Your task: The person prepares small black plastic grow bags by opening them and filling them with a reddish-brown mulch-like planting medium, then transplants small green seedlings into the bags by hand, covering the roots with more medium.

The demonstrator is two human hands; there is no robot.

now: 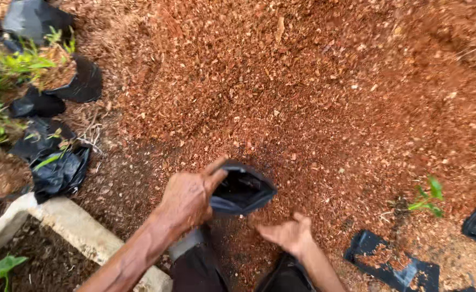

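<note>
Left hand (pixel 186 199) gripping black bag (pixel 241 191), soil (pixel 313 97)

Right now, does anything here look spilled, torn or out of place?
One thing stands out: a flattened black bag lies on the ground at lower right, with reddish mulch scattered over it. The left hand holds another black bag's mouth open; the right hand rests beside it.

left hand (pixel 186 197): bare, no glove, dusty with dirt | right hand (pixel 286 235): bare, no glove, no ring | arms: bare, no sleeves seen, no watch | legs: dark trousers (pixel 197 273), a grey patch near the top
</note>
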